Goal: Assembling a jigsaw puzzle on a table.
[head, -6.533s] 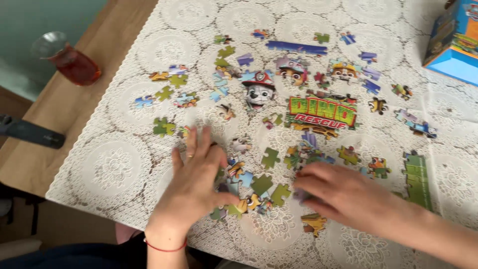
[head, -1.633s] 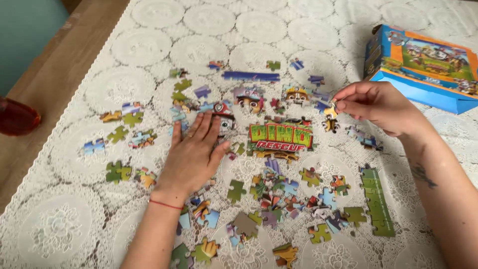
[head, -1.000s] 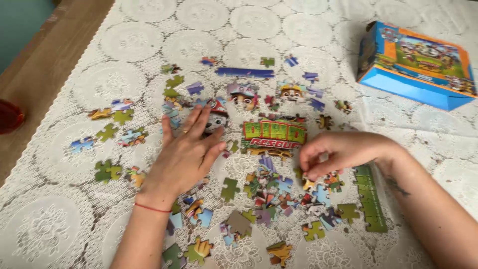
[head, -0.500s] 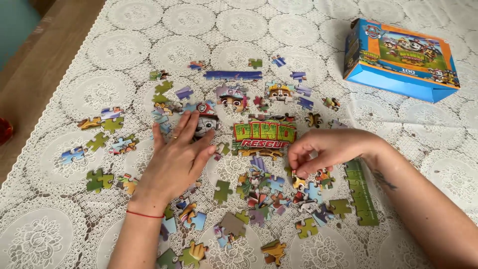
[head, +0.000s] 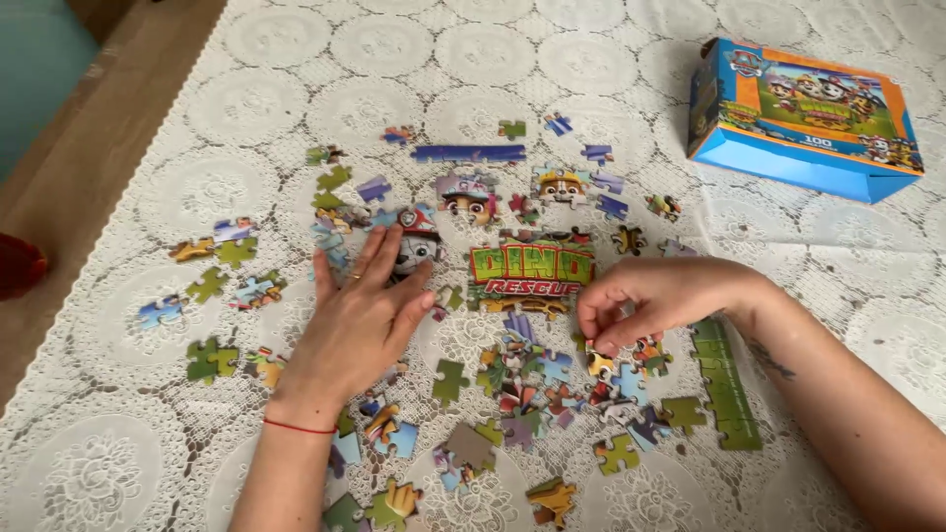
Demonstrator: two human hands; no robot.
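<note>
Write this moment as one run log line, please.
left hand: flat on tablecloth | right hand: pinching puzzle piece | box: far right

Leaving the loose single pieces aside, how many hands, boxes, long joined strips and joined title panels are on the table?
Hands: 2, left hand flat, right hand pinching a small piece
Boxes: 1, blue box
Long joined strips: 2, blue strip, green strip
Title panels: 1, title panel
Total: 6
</note>
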